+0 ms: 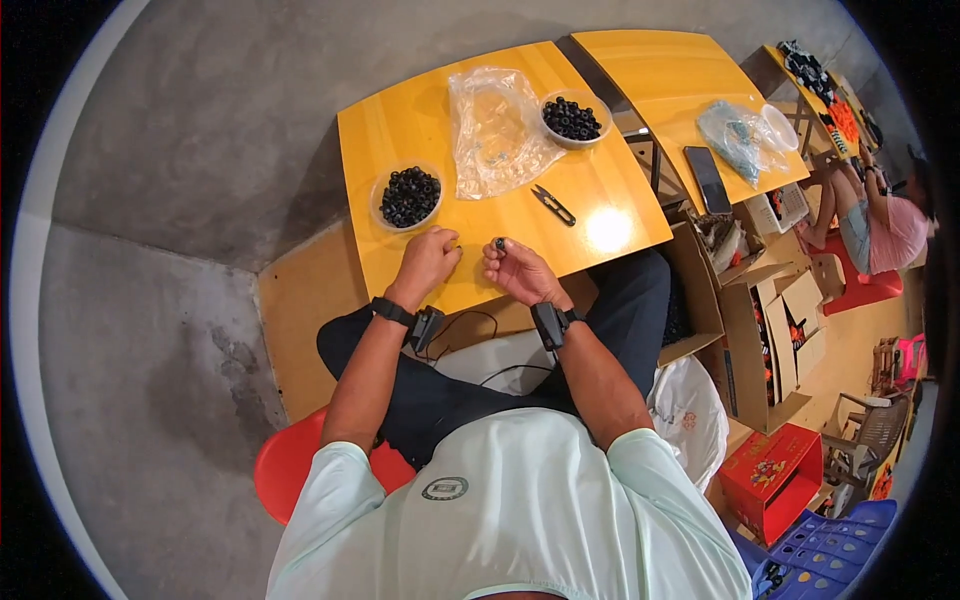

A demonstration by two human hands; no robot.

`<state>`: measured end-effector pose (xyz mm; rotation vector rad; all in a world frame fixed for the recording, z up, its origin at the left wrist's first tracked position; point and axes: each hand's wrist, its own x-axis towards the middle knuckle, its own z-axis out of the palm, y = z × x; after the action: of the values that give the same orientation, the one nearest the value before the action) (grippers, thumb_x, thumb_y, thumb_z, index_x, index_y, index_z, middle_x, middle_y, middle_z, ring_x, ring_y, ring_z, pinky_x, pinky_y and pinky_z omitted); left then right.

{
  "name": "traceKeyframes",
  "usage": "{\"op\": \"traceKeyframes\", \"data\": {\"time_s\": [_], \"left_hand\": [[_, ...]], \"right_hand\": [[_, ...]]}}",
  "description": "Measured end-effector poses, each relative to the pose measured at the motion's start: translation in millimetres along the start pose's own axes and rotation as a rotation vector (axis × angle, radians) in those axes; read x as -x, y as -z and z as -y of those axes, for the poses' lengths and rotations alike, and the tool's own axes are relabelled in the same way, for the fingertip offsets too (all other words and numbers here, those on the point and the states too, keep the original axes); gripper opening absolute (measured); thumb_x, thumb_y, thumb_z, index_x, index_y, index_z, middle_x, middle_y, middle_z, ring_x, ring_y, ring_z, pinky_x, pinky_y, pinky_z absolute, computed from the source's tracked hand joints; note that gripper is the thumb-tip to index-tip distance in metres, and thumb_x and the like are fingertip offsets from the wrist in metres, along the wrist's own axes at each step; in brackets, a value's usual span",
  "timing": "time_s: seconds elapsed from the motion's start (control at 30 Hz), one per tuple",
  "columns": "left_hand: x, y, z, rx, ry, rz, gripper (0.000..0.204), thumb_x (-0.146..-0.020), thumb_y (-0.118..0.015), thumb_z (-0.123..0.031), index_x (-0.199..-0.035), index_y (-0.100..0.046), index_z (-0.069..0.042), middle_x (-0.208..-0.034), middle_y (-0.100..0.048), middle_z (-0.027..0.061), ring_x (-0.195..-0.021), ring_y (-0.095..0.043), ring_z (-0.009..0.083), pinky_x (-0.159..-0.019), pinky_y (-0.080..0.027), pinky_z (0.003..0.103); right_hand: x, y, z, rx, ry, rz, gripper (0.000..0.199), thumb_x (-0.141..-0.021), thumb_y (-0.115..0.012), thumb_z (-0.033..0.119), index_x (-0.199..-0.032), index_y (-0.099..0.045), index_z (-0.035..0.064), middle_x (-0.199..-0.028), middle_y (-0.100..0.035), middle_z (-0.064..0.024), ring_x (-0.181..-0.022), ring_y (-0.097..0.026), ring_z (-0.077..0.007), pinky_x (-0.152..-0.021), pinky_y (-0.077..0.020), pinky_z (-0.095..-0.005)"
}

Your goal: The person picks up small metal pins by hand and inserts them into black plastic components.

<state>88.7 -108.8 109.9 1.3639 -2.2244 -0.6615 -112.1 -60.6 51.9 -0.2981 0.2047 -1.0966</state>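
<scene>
We see yellow table (400, 120), wood-grained, with bright light spot, beside grey wall (200, 130). Right hand (522, 272) pinches small dark piece (500, 244) at fingertips, above near edge of table. Left hand (427, 262) curled close by — we cannot tell if it holds something. On table: two round tubs (376, 207) of black pieces (411, 196), clear plastic bag (495, 135) between, snips (554, 205) nearer us. To right — second table (650, 70) with phone (708, 180), cardboard box (744, 350), seated person (893, 240).

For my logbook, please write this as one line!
right hand: pinching black piece | left hand: curled, contents unclear | snips: on table
</scene>
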Motion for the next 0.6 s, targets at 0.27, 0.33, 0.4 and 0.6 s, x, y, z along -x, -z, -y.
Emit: {"op": "traceKeyframes", "data": {"time_s": [0.27, 0.33, 0.4, 0.6], "left_hand": [[-0.1, -16.8, 8.4, -0.208, -0.109, -0.056, 0.012, -0.079, -0.069, -0.005, -0.089, -0.069, 0.000, -0.086, -0.067, 0.0170, -0.073, -0.064, 0.0323, -0.068, -0.052, 0.039], [2.2, -17.5, 4.4, -0.130, -0.094, -0.085, 0.011, -0.081, -0.068, -0.004, -0.091, -0.069, 0.001, -0.086, -0.068, 0.0149, -0.069, -0.065, 0.0282, -0.066, -0.053, 0.037], [4.3, -15.9, -4.6, 0.519, 0.394, -0.009, 0.012, -0.085, -0.068, -0.005, -0.095, -0.068, 0.002, -0.081, -0.068, 0.0088, -0.064, -0.063, 0.0164, -0.060, -0.050, 0.029], [8.4, -15.2, -23.7, 1.148, 0.411, 0.017, 0.019, -0.091, -0.066, -0.007, -0.107, -0.065, 0.004, -0.086, -0.068, 0.0048, -0.062, -0.057, 0.0080, -0.059, -0.047, 0.020]], "right_hand": [[-1.3, 0.8, -2.0, -0.013, -0.010, 0.026, 0.019, -0.097, -0.059, 0.028, -0.095, -0.057, 0.0091, -0.091, -0.052, -0.0026, -0.083, -0.050, -0.0141, -0.079, -0.0456, -0.0310], [-1.6, 1.1, -2.3, -0.015, -0.007, 0.033, 0.019, -0.097, -0.059, 0.028, -0.096, -0.057, 0.0089, -0.091, -0.053, -0.0027, -0.084, -0.051, -0.0140, -0.079, -0.0460, -0.0310], [-1.6, 2.2, -2.9, -0.009, -0.005, 0.038, 0.019, -0.098, -0.059, 0.028, -0.097, -0.058, 0.0086, -0.092, -0.054, -0.0031, -0.083, -0.052, -0.0142, -0.079, -0.0469, -0.0313], [-0.4, 6.1, -2.9, 0.029, -0.003, -0.023, 0.025, -0.098, -0.058, 0.030, -0.101, -0.060, 0.0054, -0.095, -0.058, -0.0047, -0.086, -0.056, -0.0155, -0.079, -0.0483, -0.0311]]}}
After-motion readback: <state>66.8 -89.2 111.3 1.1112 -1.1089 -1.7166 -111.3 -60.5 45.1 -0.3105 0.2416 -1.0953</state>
